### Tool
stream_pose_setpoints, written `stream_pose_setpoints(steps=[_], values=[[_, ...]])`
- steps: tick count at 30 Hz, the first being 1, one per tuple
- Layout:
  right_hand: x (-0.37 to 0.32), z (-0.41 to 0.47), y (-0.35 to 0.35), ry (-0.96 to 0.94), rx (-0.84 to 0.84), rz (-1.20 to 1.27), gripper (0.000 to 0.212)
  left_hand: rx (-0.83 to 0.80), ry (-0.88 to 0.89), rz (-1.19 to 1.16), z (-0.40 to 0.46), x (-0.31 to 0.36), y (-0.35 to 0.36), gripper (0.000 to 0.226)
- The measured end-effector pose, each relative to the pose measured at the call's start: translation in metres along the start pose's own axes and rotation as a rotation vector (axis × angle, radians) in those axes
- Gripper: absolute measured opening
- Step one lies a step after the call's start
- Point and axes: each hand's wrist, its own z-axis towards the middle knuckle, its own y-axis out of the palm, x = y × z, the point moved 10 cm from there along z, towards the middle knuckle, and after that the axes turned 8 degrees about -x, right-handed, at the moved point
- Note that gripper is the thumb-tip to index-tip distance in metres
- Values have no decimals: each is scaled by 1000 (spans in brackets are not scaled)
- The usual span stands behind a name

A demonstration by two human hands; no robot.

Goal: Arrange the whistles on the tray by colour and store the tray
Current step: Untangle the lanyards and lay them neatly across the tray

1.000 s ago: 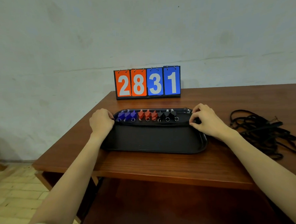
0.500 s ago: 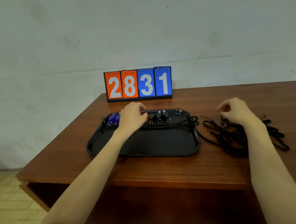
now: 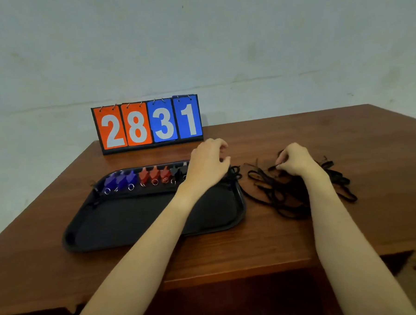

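A black tray (image 3: 133, 224) lies on the wooden table (image 3: 278, 240). Along its far edge runs a row of whistles: three blue whistles (image 3: 121, 181) at the left, three red whistles (image 3: 154, 175) in the middle, then black whistles (image 3: 179, 172). My left hand (image 3: 208, 165) hovers over the row's right end with loosely curled fingers and hides part of the black whistles; I see nothing in it. My right hand (image 3: 296, 162) rests on a tangle of black lanyards (image 3: 286, 194) right of the tray and pinches a cord.
A flip scoreboard (image 3: 149, 123) reading 28 and 31 stands at the table's back against a pale wall. One lanyard cord (image 3: 234, 172) lies over the tray's right rim. Below the table's front edge is a dark recess, with floor at the far right.
My left hand has moved right along the whistle row, from the red whistles to the black end. My right hand has dropped onto the lanyards and pinched a cord.
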Motion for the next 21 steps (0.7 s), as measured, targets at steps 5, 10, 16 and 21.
stream_pose_setpoints(steps=[5,10,16,21], values=[[-4,-6,-19,-14,157,-78,19,-31,89,81,-9,13,14,32],[-14,-18,-37,-97,302,21,3,7,111,43,-12,13,11,32],[-36,-28,-41,-322,282,280,6,92,134,-51,-13,14,3,43],[-71,-42,-27,-529,120,430,3,81,213,-73,-16,24,0,54]])
